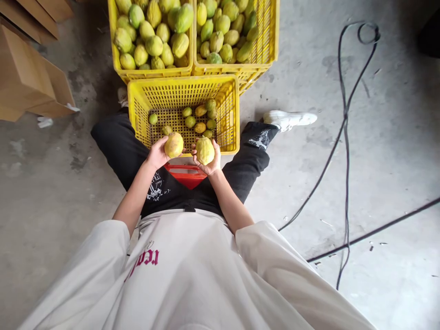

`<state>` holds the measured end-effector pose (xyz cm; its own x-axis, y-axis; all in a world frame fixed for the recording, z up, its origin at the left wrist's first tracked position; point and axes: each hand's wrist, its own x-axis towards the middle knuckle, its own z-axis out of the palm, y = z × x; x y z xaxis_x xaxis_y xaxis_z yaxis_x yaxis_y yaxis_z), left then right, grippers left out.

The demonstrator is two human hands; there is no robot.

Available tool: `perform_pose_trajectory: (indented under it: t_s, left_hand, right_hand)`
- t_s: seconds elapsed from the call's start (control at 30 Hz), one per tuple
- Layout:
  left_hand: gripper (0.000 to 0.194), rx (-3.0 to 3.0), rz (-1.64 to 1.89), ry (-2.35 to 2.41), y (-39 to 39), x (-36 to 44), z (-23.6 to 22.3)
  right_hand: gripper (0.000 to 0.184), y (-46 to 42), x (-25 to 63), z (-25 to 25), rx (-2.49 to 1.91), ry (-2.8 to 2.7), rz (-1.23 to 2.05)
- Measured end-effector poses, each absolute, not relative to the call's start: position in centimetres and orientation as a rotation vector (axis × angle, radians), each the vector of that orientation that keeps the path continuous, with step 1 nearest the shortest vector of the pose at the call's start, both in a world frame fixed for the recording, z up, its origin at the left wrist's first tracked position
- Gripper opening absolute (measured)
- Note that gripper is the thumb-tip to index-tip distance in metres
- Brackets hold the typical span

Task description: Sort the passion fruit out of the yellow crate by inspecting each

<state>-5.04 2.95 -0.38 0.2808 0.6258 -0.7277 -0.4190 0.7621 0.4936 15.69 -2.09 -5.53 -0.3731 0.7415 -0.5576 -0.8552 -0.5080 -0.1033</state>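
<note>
My left hand is closed round a rounded yellow fruit with a faint brownish blush. Beside it, my right hand grips a pale yellow, ribbed fruit, cradled in the palm with the fingers curled up. Both are held apart from each other over the near rim of a yellow plastic crate between my legs. Several smaller green and yellow fruits lie on that crate's slotted floor, mostly towards its right side. The exact kind of fruit is not clear.
Two fuller yellow crates stand behind, heaped with green-yellow fruits. Cardboard boxes are at the left. Black cables run over the concrete floor at the right. Below my hands is a red plastic seat or stool.
</note>
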Motion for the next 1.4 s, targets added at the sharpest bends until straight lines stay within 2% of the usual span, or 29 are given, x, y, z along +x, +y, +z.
perform_pose_trajectory:
  t_s: [0.23, 0.43, 0.63, 0.77, 0.9, 1.07, 1.2, 1.33, 1.4]
  left_hand:
    - [0.025, 0.301, 0.706, 0.983, 2.7, -5.5, -0.8]
    - [0.048, 0.226, 0.767, 0.984, 2.9, -5.3, -0.6]
    - [0.037, 0.294, 0.691, 0.985, 2.7, -5.8, -1.3]
    - [0.045, 0.395, 0.634, 0.945, 2.6, -5.9, -1.8]
    - [0.04, 0.351, 0.658, 0.955, 2.9, -5.7, -1.4]
    - [0.044, 0.239, 0.767, 0.975, 3.1, -5.8, -0.9]
    - [0.038, 0.308, 0.685, 0.953, 2.9, -6.2, -1.7]
    - [0.049, 0.442, 0.522, 0.852, 2.7, -6.4, -2.5]
    - [0.055, 0.483, 0.475, 0.814, 2.6, -6.4, -2.6]
  right_hand:
    - [0.046, -1.8, 15.1, -5.1, -0.696, 0.303, 1.995]
    - [0.042, -2.1, 14.9, -5.3, -0.668, 0.256, 2.017]
    - [0.039, -2.3, 15.3, -6.9, -0.721, 0.226, 2.121]
    - [0.031, -2.3, 14.8, -6.7, -0.746, 0.233, 2.066]
    - [0.037, -2.3, 14.5, -5.6, -0.67, 0.166, 2.018]
    - [0.04, -2.2, 14.9, -5.4, -0.698, 0.217, 1.976]
    - [0.042, -2.4, 15.3, -6.3, -0.743, 0.226, 1.975]
    - [0.035, -2.7, 15.1, -6.9, -0.764, 0.232, 2.053]
    - [0.037, -2.7, 14.9, -6.9, -0.769, 0.223, 2.085]
